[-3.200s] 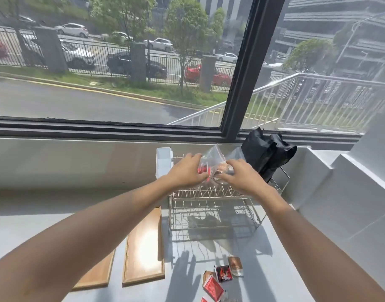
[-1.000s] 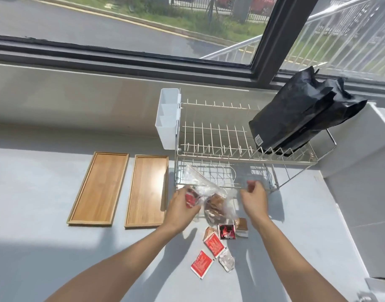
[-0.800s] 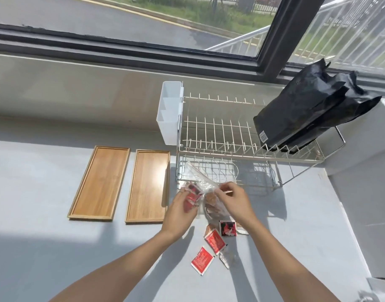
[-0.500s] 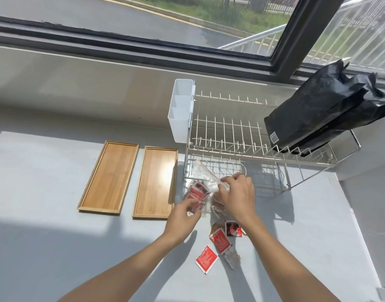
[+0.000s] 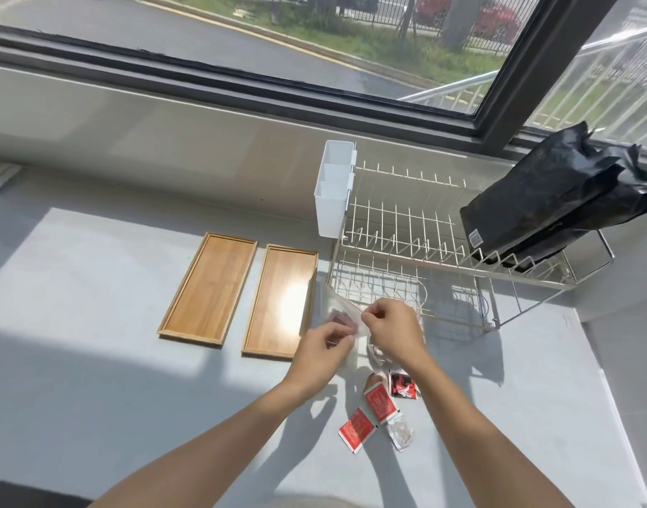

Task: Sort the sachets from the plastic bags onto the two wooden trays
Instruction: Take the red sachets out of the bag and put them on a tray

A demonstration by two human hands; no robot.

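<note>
Sunlight from a wide window falls across a grey tabletop, and all the action is gathered near its middle. A clear plastic bag is held just above the surface, right in front of a wire dish rack. The left hand is pinched onto the bag's near edge, its fingers clenched on the film; the right hand is pinched onto the top edge beside it. A reddish sachet can be made out through the plastic, though the contents are blurred. Two wooden trays lie side by side to the left, both bare, so no sorting has been done yet. Several loose sachets are scattered on the tabletop just near of the hands, red ones and a pale one among them. A black bag is propped on the rack at far right, and a white caddy hangs on its left end.

Opening the bag looks to be the step in hand. It is best done with both edges gripped close to the mouth and pulled apart evenly, low over the surface, so that nothing is flung out. Thin film is easily torn or slipped from, so a steady pull is called for.
</note>
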